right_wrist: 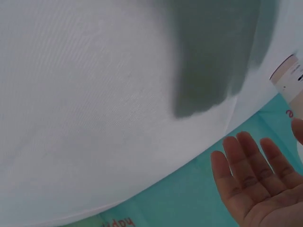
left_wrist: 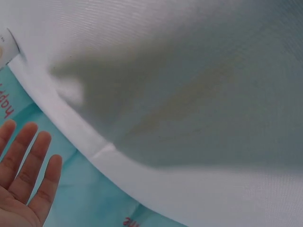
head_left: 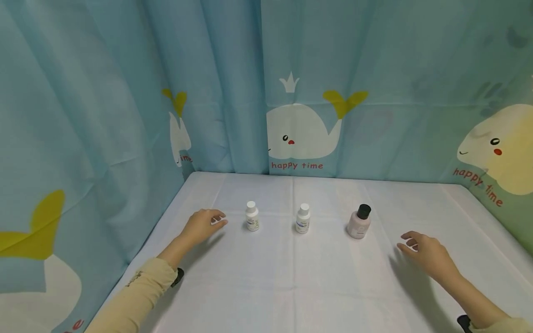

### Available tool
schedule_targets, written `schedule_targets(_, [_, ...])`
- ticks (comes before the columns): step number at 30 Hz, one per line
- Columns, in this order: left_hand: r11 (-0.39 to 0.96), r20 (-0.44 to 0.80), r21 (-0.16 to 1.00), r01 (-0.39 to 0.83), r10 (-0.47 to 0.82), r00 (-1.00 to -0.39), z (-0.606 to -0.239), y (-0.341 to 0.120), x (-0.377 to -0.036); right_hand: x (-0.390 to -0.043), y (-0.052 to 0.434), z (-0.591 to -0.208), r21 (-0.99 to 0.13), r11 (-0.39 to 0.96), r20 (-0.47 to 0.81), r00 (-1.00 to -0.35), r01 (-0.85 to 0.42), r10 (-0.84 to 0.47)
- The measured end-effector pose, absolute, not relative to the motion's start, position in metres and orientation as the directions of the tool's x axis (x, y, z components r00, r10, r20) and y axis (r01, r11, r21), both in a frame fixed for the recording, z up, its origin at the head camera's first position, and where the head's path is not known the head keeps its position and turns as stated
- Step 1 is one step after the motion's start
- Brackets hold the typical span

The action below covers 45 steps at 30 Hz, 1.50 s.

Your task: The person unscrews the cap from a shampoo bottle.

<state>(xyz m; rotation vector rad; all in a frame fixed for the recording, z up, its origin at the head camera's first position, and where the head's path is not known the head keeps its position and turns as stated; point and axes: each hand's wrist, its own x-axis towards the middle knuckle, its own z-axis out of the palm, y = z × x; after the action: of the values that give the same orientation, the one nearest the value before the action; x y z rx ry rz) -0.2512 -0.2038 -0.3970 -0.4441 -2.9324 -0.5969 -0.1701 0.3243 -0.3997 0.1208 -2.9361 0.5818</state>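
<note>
On the white table (head_left: 291, 286), nearer its far edge than its near edge, kept three small bottles in a row. From the left edge to the right: left white bottle (head_left: 251, 216), middle white bottle (head_left: 302, 218), pink bottle (head_left: 359, 222) with a black cap. Stood upright, caps on top, well apart from each other, likely so that fingers could fit round any one alone.

Toward the left edge, held the left hand (head_left: 204, 225) palm down, fingers straight and loose, gripping nothing. Came just beside the left white bottle, fingertips pointing at it but not touching.

Toward the right edge, held the right hand (head_left: 424, 254) palm down too, fingers loosely spread, holding nothing. Stayed near the pink bottle, with a clear gap between.

Behind the far edge, hung a blue whale curtain (head_left: 300, 129).
</note>
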Motion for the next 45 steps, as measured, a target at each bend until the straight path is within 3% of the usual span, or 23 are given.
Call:
schedule_targets(15, [0.822, 0.247, 0.480, 0.307, 0.209, -0.946, -0.395, -0.202, -0.249, -0.159, 0.290, -0.397, -0.482, 0.870, 0.163, -0.986, -0.109, -0.033])
schedule_targets(31, [0.717, 0.292, 0.628, 0.302, 0.142, -0.946, -0.393, -0.194, -0.247, -0.159, 0.246, -0.401, -0.450, 0.835, 0.351, -0.923, -0.316, -0.160])
schedule_targets(45, [0.629, 0.369, 0.684, 0.370, 0.140, -0.919, -0.383, -0.186, -0.250, -0.162, 0.204, -0.399, -0.488, 0.789, 0.272, -0.924, -0.372, -0.268])
